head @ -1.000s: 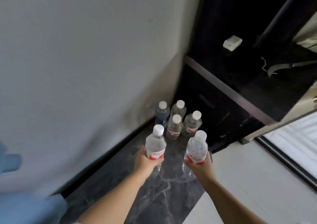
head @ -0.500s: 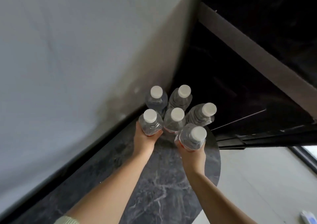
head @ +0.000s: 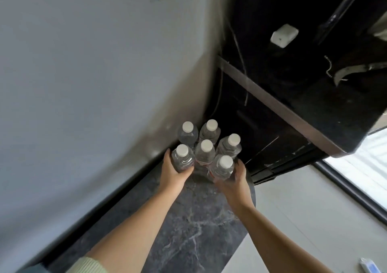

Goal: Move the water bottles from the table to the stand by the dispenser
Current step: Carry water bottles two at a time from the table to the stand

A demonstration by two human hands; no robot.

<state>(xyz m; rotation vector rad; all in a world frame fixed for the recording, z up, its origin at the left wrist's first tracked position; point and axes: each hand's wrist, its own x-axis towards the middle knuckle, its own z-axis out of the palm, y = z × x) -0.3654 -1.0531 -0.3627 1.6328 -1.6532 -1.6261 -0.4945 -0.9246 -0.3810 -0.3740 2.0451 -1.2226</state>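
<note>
Six clear water bottles (head: 206, 147), all with white caps (head: 181, 149); red-and-white label band shows on the near right bottle (head: 222, 168) and the centre bottle (head: 204, 157). Stand surface (head: 188, 220) dark grey marble pattern with pale, branching veins. Wall (head: 94, 73) plain light grey, black strip along its base. Cabinet (head: 314, 105) glossy black with a grey edge band (head: 272, 103). White small box (head: 284, 34) on it. Floor (head: 303, 210) pale grey. Sleeve cuff (head: 88, 265) pale green, ribbed.

Dark marble stand (head: 188, 226) w/ six upright water bottles (head: 206, 153) clustered at far end, prob. touching.
</note>
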